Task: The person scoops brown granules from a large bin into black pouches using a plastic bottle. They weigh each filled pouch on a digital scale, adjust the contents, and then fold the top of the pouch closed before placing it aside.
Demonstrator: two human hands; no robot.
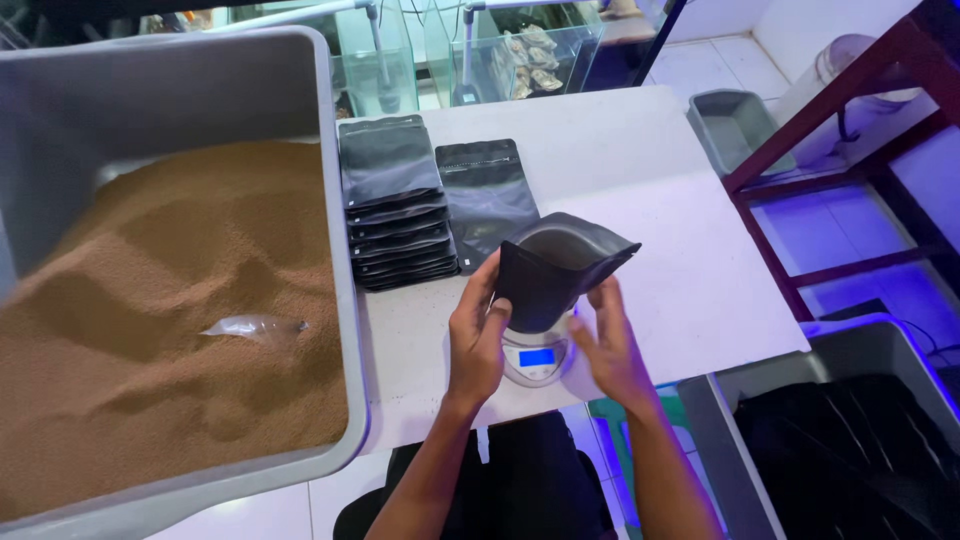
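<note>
Both forearms are bare, with no sleeves, watch or rings showing on the left hand (476,345) or the right hand (612,350). At the frame's bottom centre, dark black clothing (530,480) covers the lap.

Both hands steady an open black pouch (555,270) on a small scale (535,358): the left hand (478,340) grips its side, the right hand (607,345) cups the other. A grey tub (335,150) of brown granules (170,320) sits left on the bench (600,150), beside stacked black pouches (395,200).
</note>
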